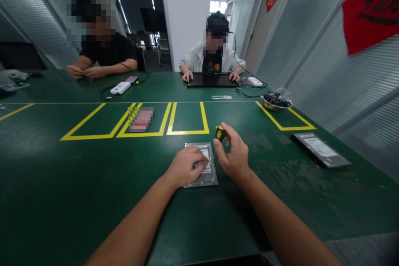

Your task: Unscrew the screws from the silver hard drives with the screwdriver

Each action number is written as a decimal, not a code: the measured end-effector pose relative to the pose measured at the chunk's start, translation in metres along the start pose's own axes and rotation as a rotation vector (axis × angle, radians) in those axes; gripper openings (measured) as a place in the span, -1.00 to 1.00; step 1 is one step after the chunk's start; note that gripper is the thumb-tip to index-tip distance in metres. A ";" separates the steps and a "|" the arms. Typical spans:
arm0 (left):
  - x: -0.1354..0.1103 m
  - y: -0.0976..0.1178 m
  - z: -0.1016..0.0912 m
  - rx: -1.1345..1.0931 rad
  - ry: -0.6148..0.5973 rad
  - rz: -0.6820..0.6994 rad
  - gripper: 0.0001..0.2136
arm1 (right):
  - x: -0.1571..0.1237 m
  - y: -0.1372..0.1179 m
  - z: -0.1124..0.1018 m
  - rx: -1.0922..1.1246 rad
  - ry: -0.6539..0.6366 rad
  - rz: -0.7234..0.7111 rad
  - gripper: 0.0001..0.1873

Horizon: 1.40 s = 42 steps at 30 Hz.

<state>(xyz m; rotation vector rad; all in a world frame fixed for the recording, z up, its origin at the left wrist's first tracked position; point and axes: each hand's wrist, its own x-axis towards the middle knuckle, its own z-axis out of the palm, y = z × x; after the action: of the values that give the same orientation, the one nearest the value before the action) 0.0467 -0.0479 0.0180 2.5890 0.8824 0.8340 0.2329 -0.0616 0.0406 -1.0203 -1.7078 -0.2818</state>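
Observation:
A silver hard drive (209, 178) with a white label lies flat on the green table in front of me. My left hand (188, 164) lies over its left and middle part, fingers bent and pressed onto the drive, hiding much of the label. Above the drive's right edge, my right hand (233, 151) grips a screwdriver (220, 133) by its black and yellow handle, between thumb and fingers. Its thin shaft slants down to the drive's right side. Whether the tip sits in a screw is too small to tell.
A second hard drive (322, 149) lies to the right. Behind it stands a metal bowl (277, 106) of dark items. Yellow tape (188, 133) marks boxes; one holds a blurred pink object (142, 119). Across sit two people, one with both hands on a black panel (212, 80).

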 end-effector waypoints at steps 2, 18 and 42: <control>0.000 0.000 0.000 0.002 0.000 0.004 -0.88 | 0.002 -0.001 -0.001 0.012 0.016 -0.024 -0.46; 0.000 0.000 0.000 0.000 0.005 -0.007 -0.88 | 0.003 -0.002 -0.006 -0.024 0.023 -0.015 -0.48; -0.001 -0.001 0.001 -0.004 0.004 -0.015 -0.88 | 0.005 -0.004 -0.010 0.055 0.027 -0.059 -0.49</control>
<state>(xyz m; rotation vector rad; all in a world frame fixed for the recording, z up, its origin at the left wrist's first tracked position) 0.0467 -0.0476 0.0164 2.5745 0.8991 0.8360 0.2361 -0.0682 0.0503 -0.9233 -1.7140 -0.2832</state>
